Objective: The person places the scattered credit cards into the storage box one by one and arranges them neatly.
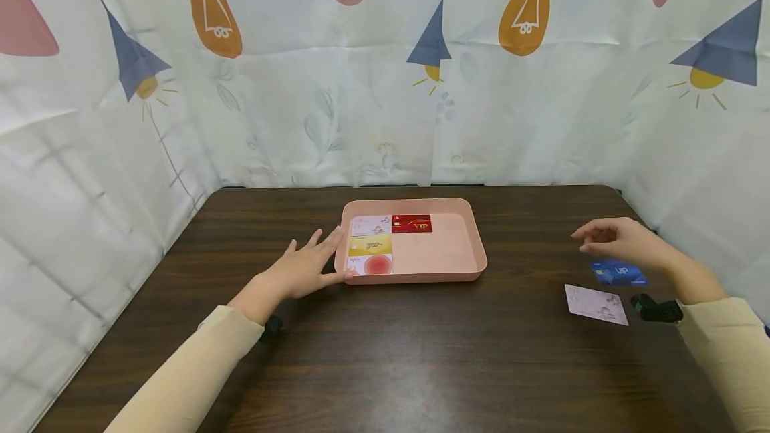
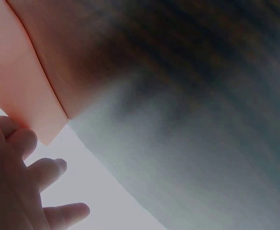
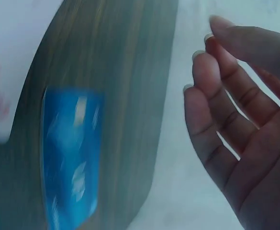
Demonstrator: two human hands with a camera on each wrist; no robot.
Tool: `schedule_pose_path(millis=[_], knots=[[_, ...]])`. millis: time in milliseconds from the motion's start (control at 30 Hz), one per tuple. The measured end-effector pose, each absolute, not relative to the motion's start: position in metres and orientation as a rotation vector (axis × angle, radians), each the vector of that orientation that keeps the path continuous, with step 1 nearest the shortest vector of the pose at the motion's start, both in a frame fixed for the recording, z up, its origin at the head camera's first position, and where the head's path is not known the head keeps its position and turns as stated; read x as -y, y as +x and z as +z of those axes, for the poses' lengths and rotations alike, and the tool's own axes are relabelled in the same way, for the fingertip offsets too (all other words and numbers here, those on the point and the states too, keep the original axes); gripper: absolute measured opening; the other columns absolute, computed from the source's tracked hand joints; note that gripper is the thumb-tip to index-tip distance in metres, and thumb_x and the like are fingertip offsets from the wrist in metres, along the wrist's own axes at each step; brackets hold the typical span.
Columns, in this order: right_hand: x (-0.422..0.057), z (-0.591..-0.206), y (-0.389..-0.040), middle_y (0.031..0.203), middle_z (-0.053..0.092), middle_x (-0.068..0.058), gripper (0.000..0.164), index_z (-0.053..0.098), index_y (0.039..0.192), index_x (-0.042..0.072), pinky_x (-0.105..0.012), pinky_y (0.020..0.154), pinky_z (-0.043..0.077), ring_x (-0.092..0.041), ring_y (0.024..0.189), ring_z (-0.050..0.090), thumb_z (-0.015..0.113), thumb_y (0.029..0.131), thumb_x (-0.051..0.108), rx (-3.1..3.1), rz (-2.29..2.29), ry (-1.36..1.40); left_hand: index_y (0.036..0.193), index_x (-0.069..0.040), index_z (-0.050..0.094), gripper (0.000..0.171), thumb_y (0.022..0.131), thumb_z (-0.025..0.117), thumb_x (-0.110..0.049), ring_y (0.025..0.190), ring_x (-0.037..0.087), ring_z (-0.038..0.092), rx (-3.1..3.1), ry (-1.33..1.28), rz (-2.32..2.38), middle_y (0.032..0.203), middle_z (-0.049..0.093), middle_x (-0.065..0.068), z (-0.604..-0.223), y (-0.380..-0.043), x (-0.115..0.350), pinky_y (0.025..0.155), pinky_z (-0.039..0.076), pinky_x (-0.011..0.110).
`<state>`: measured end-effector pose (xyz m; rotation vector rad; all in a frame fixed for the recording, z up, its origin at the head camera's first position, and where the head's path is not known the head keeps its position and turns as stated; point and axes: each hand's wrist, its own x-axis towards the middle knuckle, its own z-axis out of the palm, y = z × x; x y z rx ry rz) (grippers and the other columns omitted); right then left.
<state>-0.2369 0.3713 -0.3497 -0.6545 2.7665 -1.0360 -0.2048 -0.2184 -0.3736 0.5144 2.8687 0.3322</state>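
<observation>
My left hand (image 1: 303, 270) rests at the left side of a shallow pink tray (image 1: 436, 277), fingers spread along its rim and thumb at the near corner. Inside the tray, a pale pink card (image 1: 368, 225), a yellow card (image 1: 368, 244) and a white card with a red circle (image 1: 377, 264) form a column on the left. Beside the top one lies a red VIP card (image 1: 412, 223). Over at the right, my right hand (image 1: 625, 240) hovers with loosely bent fingers and nothing between them. Just below it are a blue VIP card (image 1: 619, 272) and another pale pink card (image 1: 595, 305).
All of this is on a dark wooden table (image 1: 457, 359). White patterned curtains (image 1: 373, 119) enclose its back and sides. A black strap or band (image 1: 657, 309) shows at my right wrist, close to the pale pink card.
</observation>
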Motion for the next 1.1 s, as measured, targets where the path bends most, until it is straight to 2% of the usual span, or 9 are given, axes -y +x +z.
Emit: schedule_pose_path(millis=[233, 333, 433, 567, 833, 1100], knots=[[-0.417, -0.366, -0.24, 0.088, 0.066, 0.003, 0.024, 0.066, 0.116, -0.013, -0.025, 0.066, 0.052, -0.002, 0.082, 0.066, 0.068, 0.097, 0.001, -2.786, -0.973, -0.536, 0.166, -0.011, 0.013, 0.105, 0.093, 0.052, -0.075, 0.154, 0.041, 0.013, -2.87, 0.524, 0.325, 0.17, 0.017, 0.012, -0.373, -0.205, 0.218, 0.115, 0.009, 0.074], [-0.429, -0.369, -0.24, 0.091, 0.063, 0.002, 0.032, 0.064, 0.118, -0.013, -0.024, 0.067, 0.049, 0.001, 0.08, 0.058, 0.073, 0.095, 0.006, -2.808, -0.849, -0.471, 0.166, -0.011, 0.013, 0.104, 0.094, 0.053, -0.073, 0.154, 0.041, 0.013, -2.872, 0.526, 0.314, 0.17, 0.018, 0.012, -0.373, -0.205, 0.218, 0.115, 0.009, 0.074], [-0.438, -0.371, -0.239, 0.096, 0.058, -0.003, 0.044, 0.06, 0.123, -0.014, -0.027, 0.067, 0.049, -0.003, 0.08, 0.051, 0.077, 0.093, 0.014, -2.778, -0.746, -0.376, 0.166, -0.011, 0.013, 0.104, 0.094, 0.052, -0.074, 0.154, 0.041, 0.014, -2.877, 0.532, 0.313, 0.17, 0.018, 0.012, -0.373, -0.205, 0.218, 0.115, 0.009, 0.074], [-0.448, -0.375, -0.239, 0.097, 0.055, -0.005, 0.054, 0.053, 0.126, -0.017, -0.031, 0.067, 0.051, -0.011, 0.082, 0.05, 0.076, 0.095, 0.02, -2.695, -0.738, -0.263, 0.166, -0.01, 0.013, 0.104, 0.094, 0.052, -0.074, 0.154, 0.041, 0.013, -2.878, 0.532, 0.317, 0.17, 0.018, 0.012, -0.373, -0.205, 0.218, 0.115, 0.009, 0.074], [-0.456, -0.384, -0.235, 0.087, 0.046, -0.001, 0.052, 0.049, 0.122, -0.018, -0.026, 0.057, 0.038, -0.008, 0.069, 0.042, 0.078, 0.091, 0.012, -2.673, -0.826, -0.295, 0.166, -0.01, 0.013, 0.103, 0.095, 0.052, -0.073, 0.154, 0.041, 0.014, -2.881, 0.532, 0.314, 0.17, 0.018, 0.011, -0.374, -0.206, 0.217, 0.115, 0.009, 0.074], [-0.457, -0.384, -0.236, 0.087, 0.047, -0.002, 0.051, 0.049, 0.119, -0.018, -0.029, 0.062, 0.042, -0.008, 0.074, 0.045, 0.079, 0.091, 0.011, -2.672, -0.813, -0.271, 0.166, -0.01, 0.014, 0.101, 0.096, 0.052, -0.071, 0.154, 0.041, 0.016, -2.894, 0.54, 0.296, 0.17, 0.019, 0.01, -0.375, -0.206, 0.218, 0.114, 0.01, 0.075]])
